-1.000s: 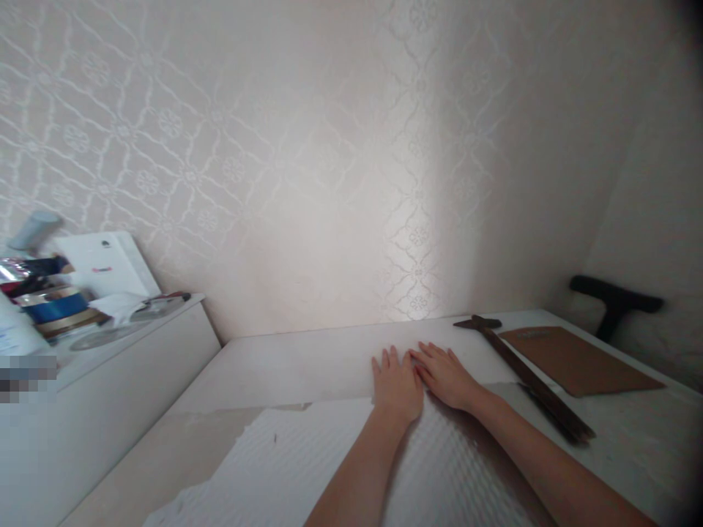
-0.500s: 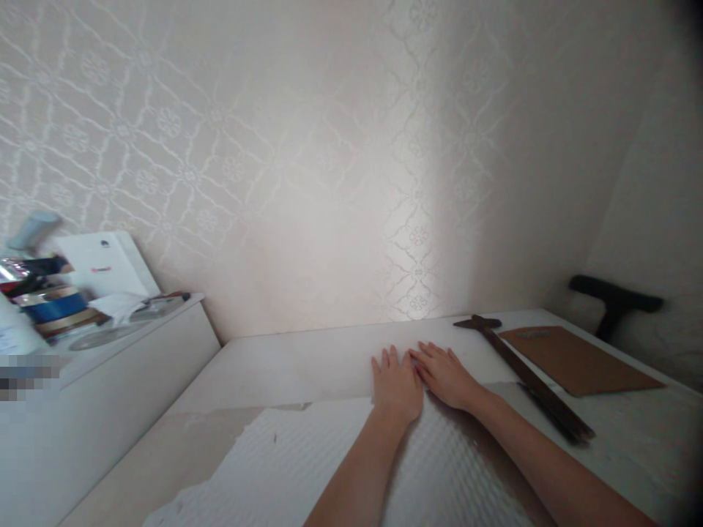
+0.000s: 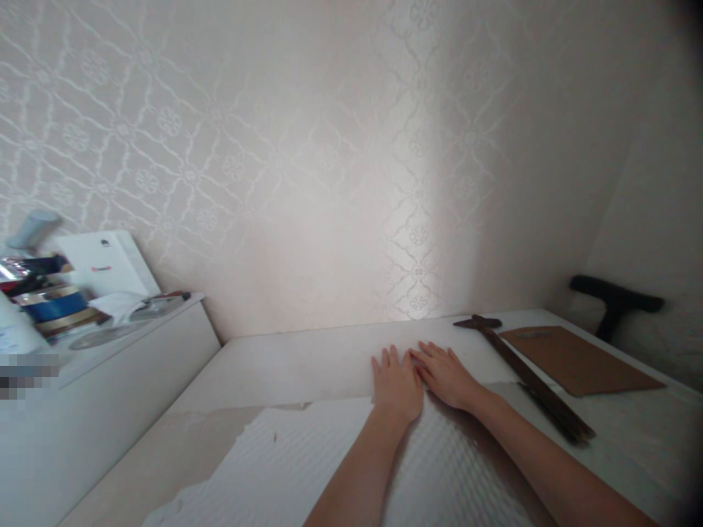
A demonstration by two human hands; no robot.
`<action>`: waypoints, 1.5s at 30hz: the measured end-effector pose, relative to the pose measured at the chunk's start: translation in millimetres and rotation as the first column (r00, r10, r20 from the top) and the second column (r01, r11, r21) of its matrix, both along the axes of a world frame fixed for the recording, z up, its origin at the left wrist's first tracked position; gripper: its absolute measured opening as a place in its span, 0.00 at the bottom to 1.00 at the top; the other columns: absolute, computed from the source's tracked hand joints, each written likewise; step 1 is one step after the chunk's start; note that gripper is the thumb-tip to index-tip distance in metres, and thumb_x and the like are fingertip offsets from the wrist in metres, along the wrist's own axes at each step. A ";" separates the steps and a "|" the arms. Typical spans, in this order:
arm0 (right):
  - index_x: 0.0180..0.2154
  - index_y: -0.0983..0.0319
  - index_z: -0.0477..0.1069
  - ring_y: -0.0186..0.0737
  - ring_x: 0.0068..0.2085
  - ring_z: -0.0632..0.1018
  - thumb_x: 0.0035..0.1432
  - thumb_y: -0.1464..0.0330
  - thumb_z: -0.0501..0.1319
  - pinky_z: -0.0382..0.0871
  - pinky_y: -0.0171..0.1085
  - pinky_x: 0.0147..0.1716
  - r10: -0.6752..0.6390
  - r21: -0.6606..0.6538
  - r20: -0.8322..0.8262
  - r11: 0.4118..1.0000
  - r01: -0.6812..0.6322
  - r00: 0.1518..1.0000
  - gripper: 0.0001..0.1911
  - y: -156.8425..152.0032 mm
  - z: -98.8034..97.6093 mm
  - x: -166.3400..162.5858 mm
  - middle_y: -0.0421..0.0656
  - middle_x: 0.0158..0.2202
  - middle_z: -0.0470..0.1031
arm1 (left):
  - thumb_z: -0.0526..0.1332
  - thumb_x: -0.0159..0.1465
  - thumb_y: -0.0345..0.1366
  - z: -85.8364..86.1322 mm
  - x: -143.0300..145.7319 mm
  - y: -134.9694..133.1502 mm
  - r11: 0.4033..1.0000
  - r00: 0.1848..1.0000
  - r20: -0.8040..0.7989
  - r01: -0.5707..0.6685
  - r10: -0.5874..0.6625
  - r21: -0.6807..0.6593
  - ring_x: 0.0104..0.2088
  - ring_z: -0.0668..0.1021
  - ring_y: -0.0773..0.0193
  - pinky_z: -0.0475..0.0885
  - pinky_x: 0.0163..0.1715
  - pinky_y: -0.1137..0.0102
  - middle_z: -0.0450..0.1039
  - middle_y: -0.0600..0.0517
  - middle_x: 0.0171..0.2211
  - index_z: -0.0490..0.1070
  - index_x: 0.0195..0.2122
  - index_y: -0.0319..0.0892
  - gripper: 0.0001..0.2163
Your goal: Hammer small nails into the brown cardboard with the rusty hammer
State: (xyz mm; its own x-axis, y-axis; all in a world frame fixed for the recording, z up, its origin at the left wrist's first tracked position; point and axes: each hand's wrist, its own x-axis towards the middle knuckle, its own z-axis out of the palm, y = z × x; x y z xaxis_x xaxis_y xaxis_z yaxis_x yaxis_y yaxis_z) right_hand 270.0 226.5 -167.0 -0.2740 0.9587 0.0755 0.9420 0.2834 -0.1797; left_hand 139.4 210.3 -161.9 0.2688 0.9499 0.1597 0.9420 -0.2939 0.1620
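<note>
My left hand (image 3: 399, 388) lies palm down on the white surface, fingers spread and pointing toward the wall. Close against it on the right, my right hand (image 3: 442, 372) rests flat too, its fingertips touching or nearly touching the left thumb. Neither hand holds anything. Under my forearms spreads a white textured sheet (image 3: 296, 454) with a torn, ragged left edge. To the right of my hands lies a dark hammer (image 3: 516, 362) with a long handle, its head toward the wall.
A brown clipboard (image 3: 582, 362) lies right of the hammer. Beyond the right edge stands a black T-shaped handle (image 3: 615, 296). At left, a white cabinet (image 3: 137, 380) bears a white box (image 3: 104, 263), a blue tape roll (image 3: 55, 304) and other clutter. A patterned wall (image 3: 307, 183) rises behind the table.
</note>
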 end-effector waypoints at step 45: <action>0.62 0.63 0.60 0.54 0.65 0.57 0.65 0.66 0.44 0.51 0.58 0.59 0.001 0.017 -0.028 1.000 0.000 1.000 0.26 1.5 -3.1 1.0 0.55 0.65 0.55 | 0.43 0.69 0.38 1.4 0.6 -0.3 1.000 0.999 -0.032 -0.004 0.004 -0.003 0.64 0.58 0.47 0.53 0.61 0.48 0.55 0.38 0.64 0.58 0.63 0.40 0.23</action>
State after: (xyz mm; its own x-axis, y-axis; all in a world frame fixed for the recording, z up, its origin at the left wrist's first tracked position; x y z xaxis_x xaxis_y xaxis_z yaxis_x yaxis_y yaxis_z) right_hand 271.0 228.0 -170.1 -0.2720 0.9572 0.0991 0.9366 0.2869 -0.2010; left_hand 140.0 210.1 -160.5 0.2701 0.9513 0.1487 0.9478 -0.2899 0.1330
